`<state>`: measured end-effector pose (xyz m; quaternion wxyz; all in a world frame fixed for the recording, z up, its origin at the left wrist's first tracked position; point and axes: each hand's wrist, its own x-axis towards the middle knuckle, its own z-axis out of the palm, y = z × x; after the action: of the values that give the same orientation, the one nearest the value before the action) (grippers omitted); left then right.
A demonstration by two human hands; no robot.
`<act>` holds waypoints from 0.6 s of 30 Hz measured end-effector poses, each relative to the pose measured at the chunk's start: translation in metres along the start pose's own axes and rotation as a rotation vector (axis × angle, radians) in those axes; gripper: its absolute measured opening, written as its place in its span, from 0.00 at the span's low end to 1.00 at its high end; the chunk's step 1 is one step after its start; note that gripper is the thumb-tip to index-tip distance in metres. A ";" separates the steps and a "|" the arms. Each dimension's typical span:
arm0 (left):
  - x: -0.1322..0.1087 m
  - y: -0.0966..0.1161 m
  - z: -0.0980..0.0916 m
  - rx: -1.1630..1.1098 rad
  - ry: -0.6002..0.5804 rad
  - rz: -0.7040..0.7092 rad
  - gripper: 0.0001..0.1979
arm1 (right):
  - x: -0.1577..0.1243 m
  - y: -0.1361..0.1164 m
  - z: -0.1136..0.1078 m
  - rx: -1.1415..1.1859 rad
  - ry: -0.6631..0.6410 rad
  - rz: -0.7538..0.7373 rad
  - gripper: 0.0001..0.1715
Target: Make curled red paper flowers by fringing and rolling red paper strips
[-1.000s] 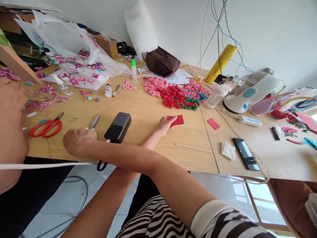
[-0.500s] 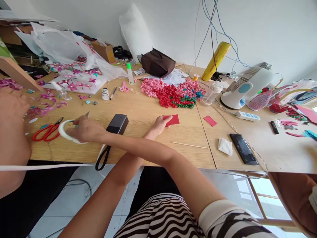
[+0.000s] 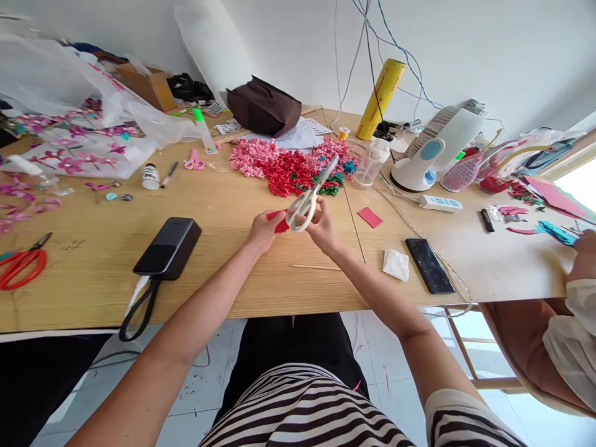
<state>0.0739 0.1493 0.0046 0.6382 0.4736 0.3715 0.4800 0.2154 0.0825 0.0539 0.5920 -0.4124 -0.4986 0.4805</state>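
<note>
the right hand (image 3: 323, 230) has come back from its reach across to the left, arms uncrossed, and now grips the white scissors (image 3: 307, 202), blades pointing up and away. the left hand (image 3: 263, 230) pinches the red paper (image 3: 279, 221) beside the handles, just above the desk (image 3: 233, 273).

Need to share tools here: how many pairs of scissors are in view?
3. White scissors in the right hand, mid-table; red scissors at the table's left edge; small pink scissors by the pen, further back. Clutter may hide more.
</note>
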 end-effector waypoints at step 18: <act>-0.017 0.033 0.012 -0.152 0.305 0.049 0.26 | -0.033 -0.001 -0.036 -0.209 -0.248 0.214 0.39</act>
<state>0.0714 0.1327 0.0403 0.5962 0.3546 0.4151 0.5886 0.2501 0.0499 0.0429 0.4255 -0.4597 -0.5684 0.5335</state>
